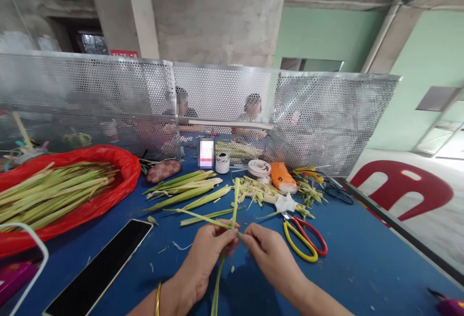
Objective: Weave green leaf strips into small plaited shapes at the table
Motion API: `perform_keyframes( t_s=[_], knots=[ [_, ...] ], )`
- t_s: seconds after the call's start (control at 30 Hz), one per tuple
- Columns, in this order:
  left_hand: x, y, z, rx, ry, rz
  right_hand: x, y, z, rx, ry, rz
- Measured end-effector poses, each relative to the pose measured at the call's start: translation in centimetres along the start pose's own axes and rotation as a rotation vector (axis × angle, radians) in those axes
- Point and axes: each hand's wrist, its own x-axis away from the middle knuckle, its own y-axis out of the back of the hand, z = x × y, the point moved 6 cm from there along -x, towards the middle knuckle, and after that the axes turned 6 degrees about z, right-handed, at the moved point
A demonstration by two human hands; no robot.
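My left hand (210,251) pinches several crossed pale-green leaf strips (235,200) near the middle of the view, above the blue table. One strip points up, one reaches out to the left, and one hangs down below the hand. My right hand (266,248) is closed at the right side of the crossing, thumb and forefinger pinching a short strip end there. Just right of it lie scissors (300,241) with one yellow and one red handle. Beyond my hands, long green leaves (188,190) lie in a loose bunch on the table.
A red plastic bag (130,161) of leaf strips stands at left, with a dark-screened phone (101,267) in front of it. Farther back are a checked pouch (164,171), a tape roll (259,168), an orange packet (283,177) and leaf scraps (259,190). A perforated metal screen (224,84) separates people opposite.
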Motion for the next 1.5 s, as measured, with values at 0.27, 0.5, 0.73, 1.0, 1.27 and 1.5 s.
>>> perform_keyframes(
  t_s=[0.27,0.5,0.73,1.0,1.27,1.5],
  knots=[
    [-0.8,0.6,0.8,-0.056,-0.014,-0.062,1.0,-1.1,1.5,0.354,0.162,-0.078],
    [-0.6,0.3,1.7,0.063,-0.042,-0.126,1.5,-1.5,2.2,0.317,0.222,-0.093],
    [-0.9,0.5,1.5,0.121,0.041,-0.083,1.4,-1.7,1.3,0.143,0.104,0.005],
    [-1.0,1.1,0.2,0.229,0.184,0.04,0.4,0.1,-0.5,-0.222,-0.082,0.158],
    [-1.6,1.2,0.9,0.078,-0.008,-0.084,1.0,-0.1,0.6,0.068,0.038,0.132],
    [-1.9,1.5,1.3,0.17,0.115,-0.037,0.5,0.0,-0.3,0.131,-0.003,0.139]
  ],
)
